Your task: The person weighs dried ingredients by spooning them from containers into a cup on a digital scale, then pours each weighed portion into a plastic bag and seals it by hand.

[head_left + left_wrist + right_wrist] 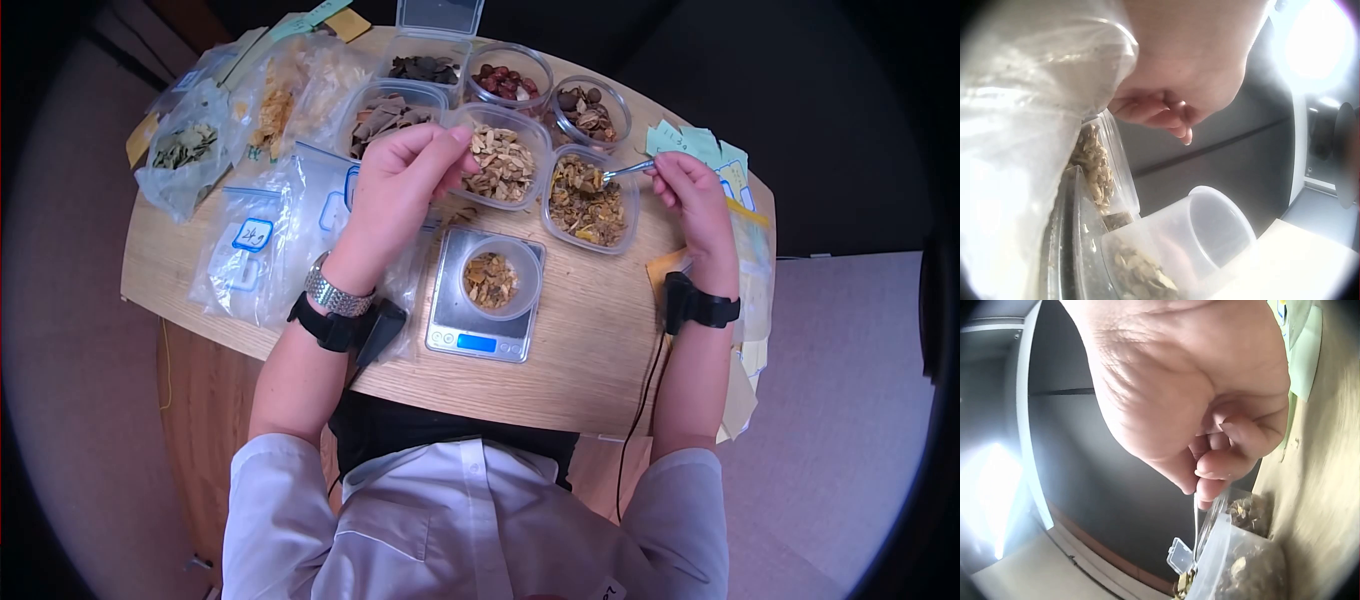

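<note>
In the head view my right hand (693, 205) pinches the thin metal handle of a spoon (628, 170). Its far end dips among yellow-brown dried herb pieces in a clear tub (636, 222). My left hand (405, 185) is raised over the near edge of a tub of pale dried slices (503, 160), fingers loosely curled. Nothing shows between its fingers in the left wrist view. Below and between the hands, a round plastic cup (535, 290) with some herb pieces stands on a small digital scale (440, 318) with a lit blue display.
Farther back stand tubs of bark pieces (390, 120), dark flakes (425, 70), red dried fruit (505, 84) and brown dried pods (590, 112). Plastic bags (255, 235) cover the left side. Paper notes (690, 148) lie at the right edge, near a black cable (640, 395).
</note>
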`<move>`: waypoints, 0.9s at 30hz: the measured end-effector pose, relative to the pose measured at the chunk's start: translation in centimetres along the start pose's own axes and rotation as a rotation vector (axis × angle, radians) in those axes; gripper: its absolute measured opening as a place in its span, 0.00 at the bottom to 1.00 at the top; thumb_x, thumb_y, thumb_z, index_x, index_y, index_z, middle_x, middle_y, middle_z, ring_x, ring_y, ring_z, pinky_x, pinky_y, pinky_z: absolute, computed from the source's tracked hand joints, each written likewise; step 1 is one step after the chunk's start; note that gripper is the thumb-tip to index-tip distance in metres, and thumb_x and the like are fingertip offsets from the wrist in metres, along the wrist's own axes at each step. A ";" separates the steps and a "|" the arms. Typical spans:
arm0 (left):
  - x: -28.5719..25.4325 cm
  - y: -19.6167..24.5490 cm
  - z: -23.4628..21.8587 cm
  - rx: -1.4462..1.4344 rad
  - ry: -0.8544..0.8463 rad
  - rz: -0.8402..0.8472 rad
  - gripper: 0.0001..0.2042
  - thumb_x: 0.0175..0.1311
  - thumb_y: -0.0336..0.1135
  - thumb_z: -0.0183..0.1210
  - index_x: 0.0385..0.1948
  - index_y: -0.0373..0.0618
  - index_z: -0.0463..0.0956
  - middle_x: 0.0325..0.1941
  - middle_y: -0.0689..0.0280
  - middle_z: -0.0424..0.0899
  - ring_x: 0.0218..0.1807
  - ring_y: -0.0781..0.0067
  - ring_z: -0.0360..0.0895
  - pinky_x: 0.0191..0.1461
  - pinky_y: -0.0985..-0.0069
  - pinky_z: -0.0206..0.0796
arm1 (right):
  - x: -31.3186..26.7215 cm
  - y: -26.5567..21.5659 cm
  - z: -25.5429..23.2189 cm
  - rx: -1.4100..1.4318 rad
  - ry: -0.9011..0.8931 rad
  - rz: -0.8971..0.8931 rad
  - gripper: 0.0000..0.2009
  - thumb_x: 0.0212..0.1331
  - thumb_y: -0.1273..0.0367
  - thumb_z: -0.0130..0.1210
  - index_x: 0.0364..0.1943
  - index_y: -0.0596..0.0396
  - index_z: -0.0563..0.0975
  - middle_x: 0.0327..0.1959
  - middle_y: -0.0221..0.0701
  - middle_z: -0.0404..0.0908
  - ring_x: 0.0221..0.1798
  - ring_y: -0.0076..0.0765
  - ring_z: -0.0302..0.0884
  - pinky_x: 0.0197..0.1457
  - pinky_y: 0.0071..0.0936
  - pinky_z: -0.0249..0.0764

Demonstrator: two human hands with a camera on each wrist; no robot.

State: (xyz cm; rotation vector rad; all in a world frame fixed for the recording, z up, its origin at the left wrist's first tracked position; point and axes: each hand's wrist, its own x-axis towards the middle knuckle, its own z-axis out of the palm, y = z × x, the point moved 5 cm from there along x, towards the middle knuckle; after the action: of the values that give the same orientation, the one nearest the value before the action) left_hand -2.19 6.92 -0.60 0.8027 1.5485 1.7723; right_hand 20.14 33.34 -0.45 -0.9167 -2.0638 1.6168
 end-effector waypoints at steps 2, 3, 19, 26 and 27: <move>0.0 0.0 0.0 0.002 -0.002 -0.007 0.15 0.75 0.43 0.59 0.30 0.45 0.84 0.23 0.77 0.78 0.26 0.91 0.65 0.32 0.86 0.54 | -0.4 -0.9 -0.1 0.017 0.012 -0.002 0.12 0.74 0.63 0.57 0.37 0.54 0.86 0.26 0.16 0.78 0.28 0.10 0.66 0.33 0.12 0.62; 0.0 0.0 0.1 0.002 0.001 -0.010 0.15 0.75 0.43 0.59 0.30 0.45 0.84 0.23 0.77 0.78 0.26 0.91 0.65 0.32 0.86 0.54 | -0.6 -1.3 -0.1 0.044 0.018 -0.007 0.12 0.74 0.63 0.57 0.37 0.54 0.86 0.26 0.16 0.78 0.28 0.10 0.66 0.33 0.12 0.62; 0.0 0.1 0.0 -0.002 -0.001 0.000 0.16 0.74 0.45 0.60 0.29 0.45 0.86 0.22 0.77 0.78 0.25 0.90 0.66 0.29 0.86 0.56 | -7.4 -9.5 6.9 -0.224 -0.108 -0.228 0.08 0.68 0.68 0.63 0.40 0.61 0.85 0.29 0.22 0.82 0.33 0.15 0.75 0.38 0.16 0.70; 0.1 -0.1 -0.1 -0.004 -0.012 -0.014 0.16 0.74 0.45 0.60 0.29 0.45 0.86 0.22 0.77 0.78 0.26 0.90 0.67 0.30 0.86 0.56 | -5.4 -8.5 2.4 -0.389 0.191 -0.283 0.11 0.69 0.65 0.62 0.39 0.62 0.85 0.27 0.23 0.82 0.31 0.16 0.72 0.36 0.19 0.69; 0.1 -0.1 -0.1 -0.004 -0.005 -0.005 0.16 0.74 0.45 0.61 0.29 0.45 0.86 0.22 0.77 0.78 0.26 0.90 0.67 0.30 0.86 0.57 | -5.0 -8.2 1.8 -0.390 0.192 -0.280 0.11 0.69 0.65 0.62 0.39 0.62 0.85 0.27 0.23 0.82 0.31 0.16 0.72 0.36 0.19 0.69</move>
State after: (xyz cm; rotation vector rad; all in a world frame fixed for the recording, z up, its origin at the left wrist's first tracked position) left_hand -2.30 6.93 -0.69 0.8005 1.5419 1.7678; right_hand 20.41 27.57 7.41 -0.8171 -2.2859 0.9657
